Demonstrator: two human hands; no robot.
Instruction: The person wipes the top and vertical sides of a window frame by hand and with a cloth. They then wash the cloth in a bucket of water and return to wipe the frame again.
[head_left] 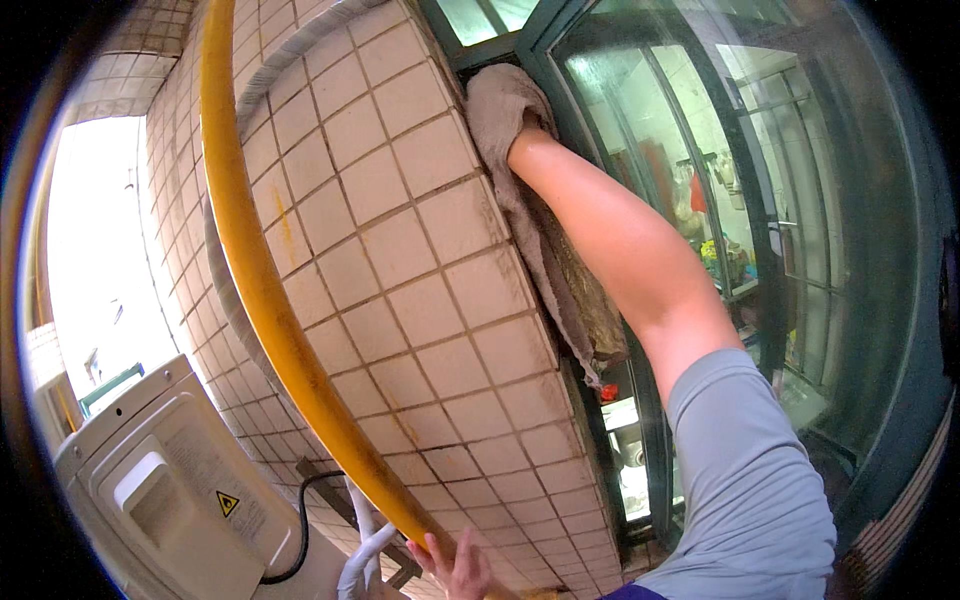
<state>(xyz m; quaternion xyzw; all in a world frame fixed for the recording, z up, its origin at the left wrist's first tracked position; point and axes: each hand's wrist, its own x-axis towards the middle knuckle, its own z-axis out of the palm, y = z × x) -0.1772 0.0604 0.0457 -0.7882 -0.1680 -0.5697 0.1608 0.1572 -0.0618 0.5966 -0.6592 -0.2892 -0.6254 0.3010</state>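
Right hand point(520, 125) up high at top of window frame point(545, 40), buried in grey cloth point(500, 105); fingers hidden by fabric, so can't tell if curled or flat. Cloth pressed vs. frame edge next to tiled wall point(420, 260), rest hanging down along frame beneath forearm, lower end draped w/ frayed brownish part. Left hand point(455, 570) low at btm edge, fingers spread open, resting on wall just beside yellow pipe point(250, 250). White AC unit point(170, 480) at lower left, black cable & white hoses near it. Glass pane point(700, 150) to right of arm.
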